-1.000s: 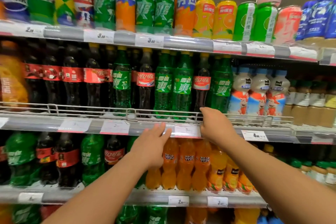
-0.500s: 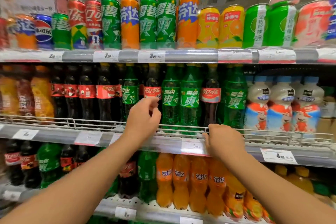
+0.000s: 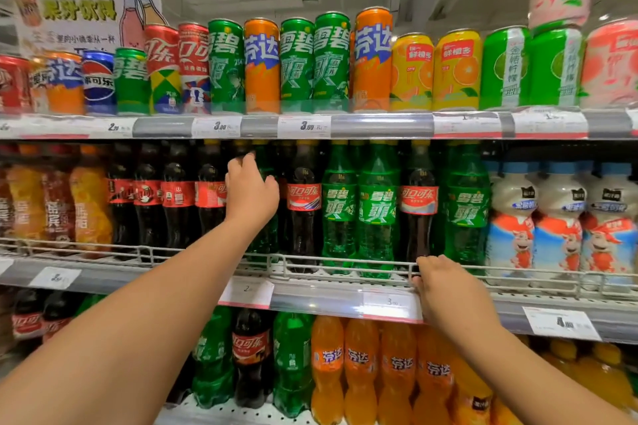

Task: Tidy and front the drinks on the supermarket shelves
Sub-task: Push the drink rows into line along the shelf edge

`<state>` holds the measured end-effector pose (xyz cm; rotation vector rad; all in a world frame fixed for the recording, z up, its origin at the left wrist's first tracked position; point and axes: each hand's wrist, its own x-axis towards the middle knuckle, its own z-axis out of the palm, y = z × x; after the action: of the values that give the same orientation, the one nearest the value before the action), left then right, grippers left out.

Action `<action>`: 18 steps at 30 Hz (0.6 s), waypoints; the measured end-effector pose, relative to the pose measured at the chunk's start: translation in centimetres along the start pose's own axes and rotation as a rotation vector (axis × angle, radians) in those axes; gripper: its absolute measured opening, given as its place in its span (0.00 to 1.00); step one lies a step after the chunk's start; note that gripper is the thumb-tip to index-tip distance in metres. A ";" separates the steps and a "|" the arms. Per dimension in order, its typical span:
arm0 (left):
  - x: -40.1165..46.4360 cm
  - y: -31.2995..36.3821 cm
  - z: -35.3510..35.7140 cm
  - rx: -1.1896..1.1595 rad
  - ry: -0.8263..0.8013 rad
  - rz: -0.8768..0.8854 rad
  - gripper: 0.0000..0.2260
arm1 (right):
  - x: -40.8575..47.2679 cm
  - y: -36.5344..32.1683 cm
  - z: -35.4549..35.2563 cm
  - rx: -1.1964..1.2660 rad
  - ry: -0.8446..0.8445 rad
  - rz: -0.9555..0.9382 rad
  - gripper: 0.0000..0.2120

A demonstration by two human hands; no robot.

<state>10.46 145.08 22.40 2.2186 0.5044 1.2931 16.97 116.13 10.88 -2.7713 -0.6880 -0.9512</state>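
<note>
The yellow sign [image 3: 77, 12] at top left reads 果汁饮料. Green cans [image 3: 297, 65] on the top shelf carry 雪碧, orange cans [image 3: 261, 65] 芬达, a blue can [image 3: 99, 81] the Pepsi emblem. Two price tags [image 3: 303, 126] below them read 3.00. Dark bottles [image 3: 303, 197] bear 可口可乐 labels, green bottles [image 3: 376, 203] 雪碧.

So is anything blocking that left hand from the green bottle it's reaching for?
Nothing visible does. The left hand is already on the green bottle in the middle shelf's front row, above the wire rail. The right hand rests on that rail further right, out of the way.
</note>
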 end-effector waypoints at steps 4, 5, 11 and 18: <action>2.0 -0.9 0.3 -0.023 -0.071 0.000 0.26 | -0.1 -0.9 -0.2 -0.052 0.006 0.048 0.03; 2.5 -1.1 0.4 -0.014 -0.086 0.006 0.27 | -0.1 -1.2 -0.2 -0.060 0.005 0.069 0.01; 4.5 -2.0 1.0 0.103 -0.135 0.041 0.33 | 0.1 -1.8 -0.3 -0.075 -0.019 0.153 0.07; 3.9 -2.2 -0.2 0.004 -0.213 0.084 0.37 | 0.4 -1.8 -0.1 -0.114 -0.030 0.160 0.03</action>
<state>12.02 149.07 23.85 2.3682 0.3368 1.0794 16.35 117.80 11.16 -2.8919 -0.4200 -0.9466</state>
